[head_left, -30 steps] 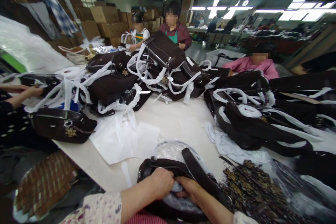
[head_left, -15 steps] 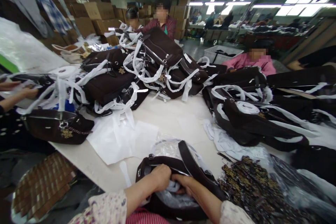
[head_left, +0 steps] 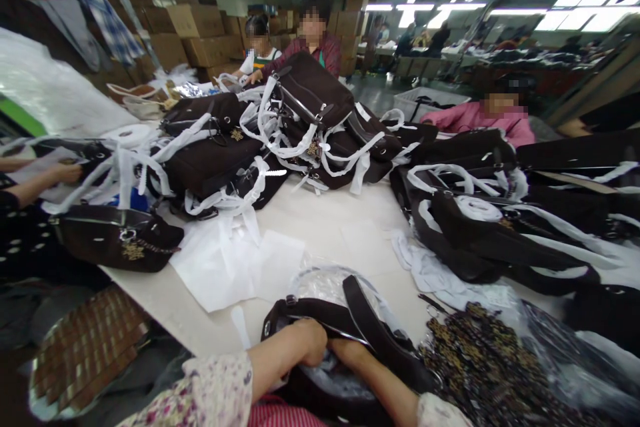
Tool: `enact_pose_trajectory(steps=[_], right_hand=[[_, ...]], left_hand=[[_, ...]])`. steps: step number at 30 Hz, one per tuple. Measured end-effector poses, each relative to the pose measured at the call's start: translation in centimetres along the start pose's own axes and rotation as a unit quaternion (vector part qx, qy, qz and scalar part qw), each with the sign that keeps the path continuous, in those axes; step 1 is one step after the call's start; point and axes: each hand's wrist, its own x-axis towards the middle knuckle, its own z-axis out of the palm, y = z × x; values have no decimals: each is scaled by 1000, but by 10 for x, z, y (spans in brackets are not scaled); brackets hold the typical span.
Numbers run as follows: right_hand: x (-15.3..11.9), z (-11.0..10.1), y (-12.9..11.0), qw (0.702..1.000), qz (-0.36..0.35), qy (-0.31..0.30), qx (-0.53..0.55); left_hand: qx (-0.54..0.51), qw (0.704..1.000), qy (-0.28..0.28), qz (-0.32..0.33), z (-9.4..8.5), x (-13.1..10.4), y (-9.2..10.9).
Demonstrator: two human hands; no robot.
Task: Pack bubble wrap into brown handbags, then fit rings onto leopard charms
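Note:
A dark brown bag (head_left: 325, 312) lies open at the table's near edge, its strap standing up on the right. My left hand (head_left: 311, 341) reaches into the bag's opening, with its fingers hidden inside. Beside it, my right hand (head_left: 345, 352) is also in the opening, and its fingertips are out of sight. Clear plastic and grey-white stuffing (head_left: 333, 373) show inside the bag around both hands. What either hand grips cannot be made out.
Wrapped-handle bags (head_left: 215, 160) are heaped across the white table (head_left: 325, 227), with more bags (head_left: 465, 233) at right. White sheets (head_left: 225, 267) lie left of centre, metal charms (head_left: 485, 353) at near right. People work at the far side and left edge.
Both hands have sunk a little deeper into the bag, and their fingers are now more hidden. The view has shifted slightly. The people opposite have moved a little.

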Motion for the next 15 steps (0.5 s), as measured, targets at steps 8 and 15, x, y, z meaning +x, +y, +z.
enact_pose_trajectory(steps=[8,15], right_hand=[[-87,-47,-33,948,-205,-7,-243],[-109,-53,-20,874,-318,-123,-347]], left_hand=[[63,996,56,20,-33,-100,11],[143,966,212,36,2,-108,-2]])
